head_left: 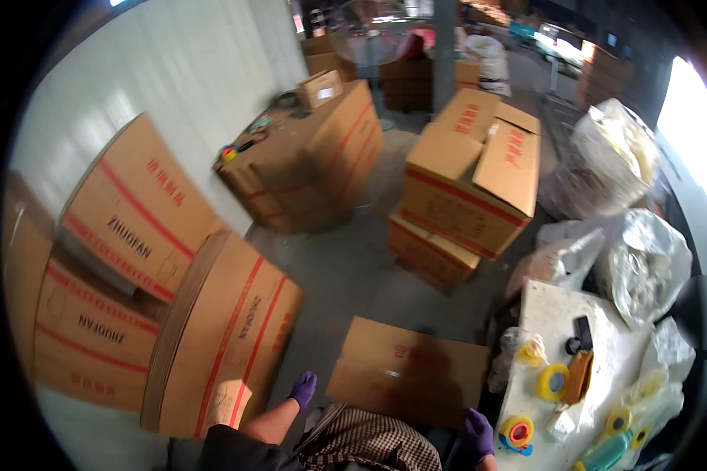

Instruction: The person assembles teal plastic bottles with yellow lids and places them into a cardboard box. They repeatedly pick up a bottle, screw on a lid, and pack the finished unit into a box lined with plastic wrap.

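Note:
Directly before me lies a brown cardboard carton (369, 365), its flat face up and my shadow across its right part. My left hand (303, 390), in a purple glove, hangs apart from the carton's left edge, its fingers loosely stretched and nothing seen in them. By the near right corner of the carton is my right hand (478, 434), also purple-gloved, with fingers extended and no object visible in it. Whether it touches the carton I cannot tell. Leaning to the left of my left hand stands a stack of flattened cartons (239, 330) with red stripes.
A white worktable (538, 322) on the right bears yellow tape rolls (554, 382) and a red-and-blue tape dispenser (517, 433). Ahead stand stacked cartons (456, 188) and a large carton (314, 157). Clear plastic bags (644, 263) crowd the right side.

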`<action>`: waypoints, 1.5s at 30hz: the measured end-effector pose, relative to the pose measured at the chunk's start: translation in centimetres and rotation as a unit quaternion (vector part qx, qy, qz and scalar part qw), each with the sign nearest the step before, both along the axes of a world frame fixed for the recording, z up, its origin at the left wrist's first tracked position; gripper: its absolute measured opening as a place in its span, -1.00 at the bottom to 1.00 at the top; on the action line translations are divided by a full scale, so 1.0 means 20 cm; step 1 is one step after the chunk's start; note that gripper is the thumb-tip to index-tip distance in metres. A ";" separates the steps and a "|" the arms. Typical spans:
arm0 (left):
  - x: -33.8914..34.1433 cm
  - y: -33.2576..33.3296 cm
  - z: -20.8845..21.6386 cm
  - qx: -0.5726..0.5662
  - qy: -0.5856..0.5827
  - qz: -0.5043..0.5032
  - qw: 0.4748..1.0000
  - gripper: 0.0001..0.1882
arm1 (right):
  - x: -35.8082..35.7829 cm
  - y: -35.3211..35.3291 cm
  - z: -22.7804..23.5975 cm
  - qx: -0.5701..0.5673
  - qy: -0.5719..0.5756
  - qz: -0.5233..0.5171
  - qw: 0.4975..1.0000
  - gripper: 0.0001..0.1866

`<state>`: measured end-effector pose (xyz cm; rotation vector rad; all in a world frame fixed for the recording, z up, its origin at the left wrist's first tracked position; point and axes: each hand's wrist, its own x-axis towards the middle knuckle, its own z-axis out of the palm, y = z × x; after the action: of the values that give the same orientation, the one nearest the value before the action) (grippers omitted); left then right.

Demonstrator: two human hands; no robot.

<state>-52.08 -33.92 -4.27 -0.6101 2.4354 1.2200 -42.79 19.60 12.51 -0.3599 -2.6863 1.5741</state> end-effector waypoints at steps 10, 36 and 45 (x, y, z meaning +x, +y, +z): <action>0.74 -2.35 0.34 -0.517 0.082 0.214 0.825 0.05 | -0.37 -1.23 -0.41 0.163 0.023 0.259 0.952 -0.73; 0.93 -2.71 0.96 -0.304 0.186 -0.199 0.913 -0.49 | -0.70 -3.89 -0.08 0.082 0.325 0.633 0.698 -0.95; -0.31 -2.24 2.05 -0.263 0.402 -0.309 0.821 -0.56 | 0.00 -2.84 1.25 0.147 0.445 0.463 0.752 -0.92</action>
<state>-58.24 -78.65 36.75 0.7392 3.2662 0.5468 -42.72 -37.12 37.43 1.5186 -2.1898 0.8648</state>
